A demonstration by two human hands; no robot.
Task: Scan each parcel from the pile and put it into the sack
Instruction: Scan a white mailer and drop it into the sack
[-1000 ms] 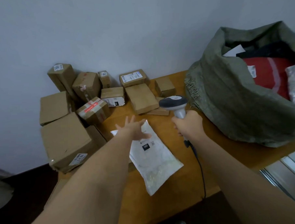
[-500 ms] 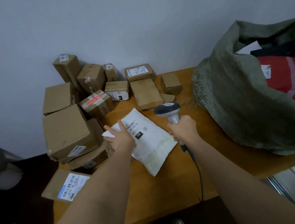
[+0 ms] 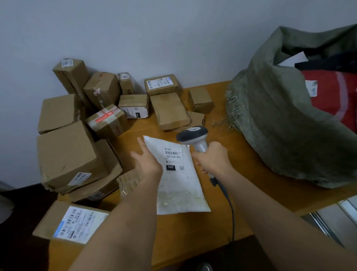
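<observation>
Here the white parcel lies between left hand and scanner

Table: wood, smooth, orange-brown, low sheen. White mailer: plastic film, matt, lightly crinkled; printed paper label on upper part. Pile of boxes: brown corrugated cardboard, matt, dented corners, glossy clear tape on seams, white paper labels. Sack: coarse woven green cloth, rough, frayed threads at rim. Scanner: smooth grey plastic, semi-matt, darker head.
</observation>
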